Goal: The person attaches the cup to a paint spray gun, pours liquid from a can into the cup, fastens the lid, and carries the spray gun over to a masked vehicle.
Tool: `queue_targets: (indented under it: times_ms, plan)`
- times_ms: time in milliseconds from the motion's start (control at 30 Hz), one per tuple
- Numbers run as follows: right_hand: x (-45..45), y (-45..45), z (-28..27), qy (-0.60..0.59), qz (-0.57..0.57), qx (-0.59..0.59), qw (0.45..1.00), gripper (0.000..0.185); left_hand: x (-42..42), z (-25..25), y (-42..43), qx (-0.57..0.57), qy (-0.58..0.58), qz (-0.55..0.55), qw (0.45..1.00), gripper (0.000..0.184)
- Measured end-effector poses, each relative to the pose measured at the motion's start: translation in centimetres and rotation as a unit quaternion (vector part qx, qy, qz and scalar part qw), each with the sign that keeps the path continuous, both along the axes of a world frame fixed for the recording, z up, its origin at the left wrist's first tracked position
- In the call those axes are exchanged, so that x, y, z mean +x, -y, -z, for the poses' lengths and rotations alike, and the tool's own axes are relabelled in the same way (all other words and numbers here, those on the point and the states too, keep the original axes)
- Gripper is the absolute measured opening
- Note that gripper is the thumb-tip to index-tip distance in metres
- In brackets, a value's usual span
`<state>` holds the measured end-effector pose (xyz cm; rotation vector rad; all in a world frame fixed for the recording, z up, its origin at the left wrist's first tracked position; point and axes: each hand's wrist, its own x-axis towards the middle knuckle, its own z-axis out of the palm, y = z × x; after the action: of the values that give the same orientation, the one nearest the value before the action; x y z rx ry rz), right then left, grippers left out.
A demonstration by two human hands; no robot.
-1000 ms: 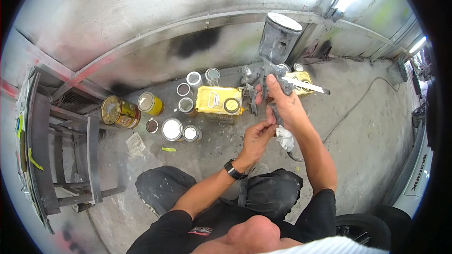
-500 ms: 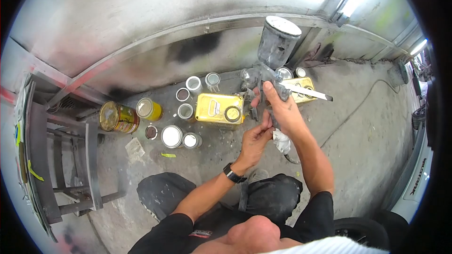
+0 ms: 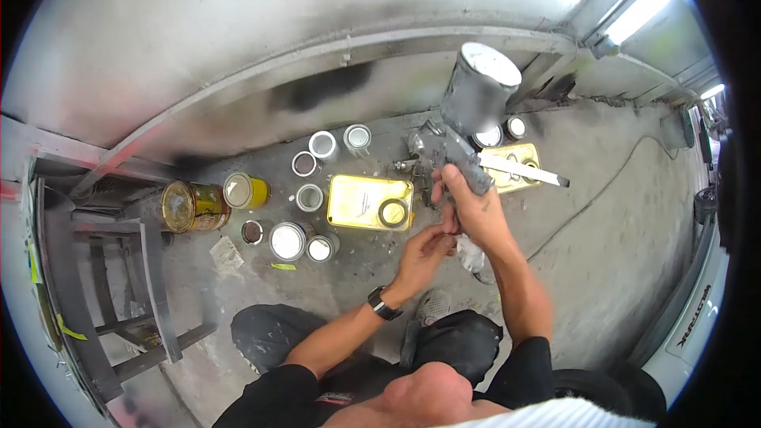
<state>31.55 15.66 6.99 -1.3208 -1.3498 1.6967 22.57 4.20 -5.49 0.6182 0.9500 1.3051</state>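
Note:
A spray gun (image 3: 458, 150) with a large grey, paint-stained cup (image 3: 478, 91) on top is held up in my right hand (image 3: 478, 204), fingers wrapped around its handle. My left hand (image 3: 426, 252) is closed at the foot of the handle, thumb and fingertips pinched there; the exact part between them is hidden. Just below the grip hangs a crumpled white wrap (image 3: 471, 255) where the hose joins. Behind the gun, a white stick with a dark tip (image 3: 527, 168) crosses a yellow can (image 3: 507, 177).
A second yellow rectangular can (image 3: 357, 204) stands on the concrete floor, with several small open tins (image 3: 287, 242) to its left. Farther left are two larger yellow tins (image 3: 247, 190) and a grey stool-like frame (image 3: 156, 285). A hose (image 3: 590, 210) runs along the floor at right, near a vehicle (image 3: 697, 321).
The view has shifted slightly, so the floor items sit lower. The gun's cup has tipped a little to the right. Both hands keep their hold.

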Motion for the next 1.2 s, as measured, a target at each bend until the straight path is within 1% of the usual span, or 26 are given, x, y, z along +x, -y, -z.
queue_targets:
  times_ms: [33,67,133,200,300,333,433,500,567,600,633,667,700,733,800,833,867,900,967,1000,1067,1100,1200]
  plan:
    - [0.0,-0.1,-0.8,0.005,0.002,0.003,1.000,0.048,-0.3,-1.0,0.1,-0.022,0.018,-0.007,1.000,0.029]
    - [0.0,-0.1,-1.9,-0.019,0.007,-0.013,1.000,0.044,-0.9,-2.2,0.2,-0.007,-0.001,-0.035,0.999,0.031]
    - [0.6,-0.1,-2.9,-0.013,0.000,-0.030,0.999,0.043,-2.9,-5.2,0.4,0.024,-0.041,-0.087,0.995,0.035]
    - [1.1,-0.5,-2.9,0.009,-0.008,-0.041,0.999,0.038,-5.1,-8.5,0.3,0.027,-0.100,-0.081,0.991,0.037]
    - [0.8,-0.1,-5.6,-0.021,0.027,-0.037,0.999,0.036,-6.8,-14.3,-0.2,0.061,-0.213,-0.052,0.974,0.038]
    - [1.7,0.0,-5.6,-0.006,-0.004,-0.055,0.998,0.034,-7.1,-16.5,-0.3,0.077,-0.253,-0.037,0.964,0.038]
    - [2.7,1.7,-9.4,-0.020,0.024,-0.057,0.998,0.030,-6.6,-24.5,-1.7,0.132,-0.368,0.026,0.920,0.036]
    - [4.1,3.6,-10.8,-0.001,0.036,0.026,0.999,0.032,-4.7,-30.2,-3.4,0.171,-0.398,0.053,0.900,0.039]
    - [6.1,5.4,-18.1,0.053,0.039,-0.101,0.993,0.040,-2.4,-35.4,-5.1,0.230,-0.439,0.087,0.864,0.041]
    - [6.9,6.7,-19.1,0.058,0.077,0.021,0.995,0.040,-0.9,-38.7,-6.1,0.286,-0.479,0.101,0.824,0.040]
    - [7.7,8.2,-19.0,0.066,0.106,0.145,0.981,0.039,0.3,-40.6,-6.6,0.317,-0.473,0.145,0.809,0.038]
    - [8.5,9.4,-19.6,0.078,0.130,0.267,0.952,0.039,1.2,-42.1,-7.0,0.347,-0.469,0.187,0.790,0.036]
    - [9.7,10.4,-21.4,0.081,0.156,0.285,0.942,0.039,2.3,-44.1,-7.3,0.378,-0.466,0.226,0.768,0.034]
    - [11.2,11.2,-23.5,0.085,0.179,0.302,0.933,0.039,3.9,-46.6,-7.4,0.399,-0.459,0.241,0.757,0.029]
    - [14.5,12.9,-27.9,0.076,0.209,0.259,0.940,0.038,7.7,-51.9,-7.5,0.410,-0.419,0.293,0.755,0.028]
    - [16.4,13.8,-30.2,0.059,0.217,0.200,0.954,0.037,9.6,-54.4,-7.6,0.414,-0.401,0.317,0.753,0.028]
    - [18.0,14.3,-32.1,0.051,0.231,0.167,0.957,0.036,11.4,-56.6,-8.3,0.432,-0.391,0.335,0.741,0.027]
    - [19.6,14.8,-34.1,0.043,0.247,0.134,0.959,0.035,13.6,-58.1,-8.4,0.457,-0.378,0.346,0.727,0.026]
    - [22.8,15.4,-37.7,0.036,0.288,0.110,0.951,0.033,17.8,-60.3,-9.0,0.505,-0.353,0.369,0.696,0.025]
    - [24.6,15.5,-40.3,0.029,0.304,0.092,0.948,0.033,20.0,-61.9,-9.0,0.528,-0.348,0.358,0.687,0.022]
    - [28.3,16.4,-44.9,0.005,0.310,0.030,0.950,0.034,24.1,-63.0,-9.0,0.542,-0.304,0.372,0.689,0.022]
    - [29.5,16.3,-45.7,0.008,0.331,0.021,0.943,0.034,25.7,-63.4,-9.7,0.547,-0.282,0.378,0.692,0.022]
    - [33.7,16.2,-46.5,0.016,0.383,-0.009,0.923,0.035,31.3,-64.6,-10.8,0.554,-0.252,0.416,0.676,0.019]
